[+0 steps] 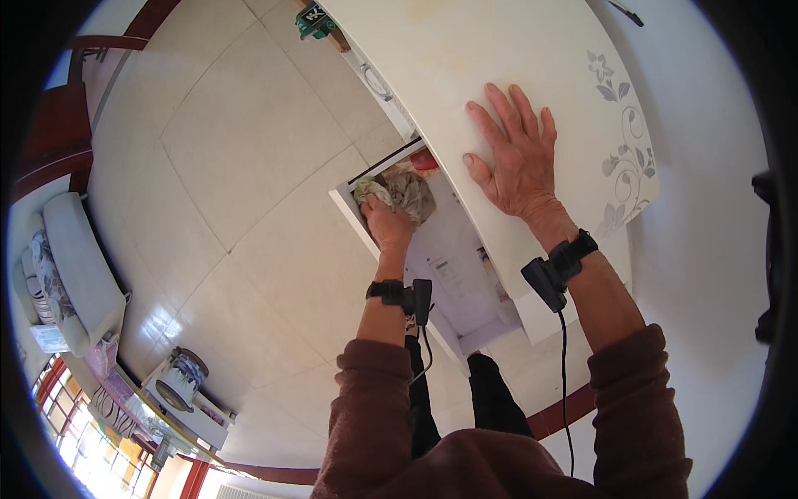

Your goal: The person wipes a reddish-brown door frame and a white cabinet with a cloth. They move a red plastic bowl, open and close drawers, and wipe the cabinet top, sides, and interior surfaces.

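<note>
My left hand (389,224) reaches into the far end of an open white drawer (490,329). Its fingers are closed on a crumpled pale grey cloth (374,190) with a hint of green. Against it lies a darker grey-brown bundle (413,198); I cannot tell whether both are one piece. Just beyond, a small red item (424,160) sits in the drawer's corner. My right hand (519,158) rests palm down with fingers spread on the white cabinet top (416,58), holding nothing. Both wrists wear black straps with small devices.
Grey flower patterns (625,162) decorate the cabinet top's right side, near a white wall (706,208). Beyond the cabinet's left edge is a green box (315,22). Pale floor tiles (241,166) spread leftward to a white sofa (79,258). A cable (565,374) hangs from my right wrist.
</note>
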Tool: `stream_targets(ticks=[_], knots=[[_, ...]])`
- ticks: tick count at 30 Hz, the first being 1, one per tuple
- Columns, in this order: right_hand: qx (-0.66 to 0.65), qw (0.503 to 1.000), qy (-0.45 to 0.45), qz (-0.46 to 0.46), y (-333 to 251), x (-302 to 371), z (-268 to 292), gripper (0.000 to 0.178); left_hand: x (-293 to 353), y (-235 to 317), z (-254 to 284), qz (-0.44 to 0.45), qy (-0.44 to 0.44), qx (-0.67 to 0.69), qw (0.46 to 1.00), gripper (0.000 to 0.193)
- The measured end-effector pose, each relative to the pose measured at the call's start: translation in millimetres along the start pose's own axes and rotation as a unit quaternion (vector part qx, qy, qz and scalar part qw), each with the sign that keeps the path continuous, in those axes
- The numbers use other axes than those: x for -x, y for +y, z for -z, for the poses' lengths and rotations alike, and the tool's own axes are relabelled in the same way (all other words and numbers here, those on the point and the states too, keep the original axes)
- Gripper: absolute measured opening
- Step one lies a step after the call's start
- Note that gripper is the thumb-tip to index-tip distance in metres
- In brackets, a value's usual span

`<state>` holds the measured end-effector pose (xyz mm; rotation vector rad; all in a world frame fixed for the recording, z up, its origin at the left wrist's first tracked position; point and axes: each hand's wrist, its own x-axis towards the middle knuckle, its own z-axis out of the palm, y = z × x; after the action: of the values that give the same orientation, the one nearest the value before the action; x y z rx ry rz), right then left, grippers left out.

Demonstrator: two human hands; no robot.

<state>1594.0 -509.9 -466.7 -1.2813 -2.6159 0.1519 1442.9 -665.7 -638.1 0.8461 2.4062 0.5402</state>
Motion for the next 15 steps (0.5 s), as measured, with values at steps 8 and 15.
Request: stream_targets(ticks=[8, 15], knots=[[0.007, 1.0, -0.009, 0.001, 0, -1, 0, 0.057, -34, 5, -19, 0.076, -0.141, -0.132, 0.978, 0.066], [0.003, 1.0, -0.007, 0.002, 1, -1, 0, 0.058, -59, -7, -25, 0.051, -0.265, -0.304, 0.914, 0.073]])
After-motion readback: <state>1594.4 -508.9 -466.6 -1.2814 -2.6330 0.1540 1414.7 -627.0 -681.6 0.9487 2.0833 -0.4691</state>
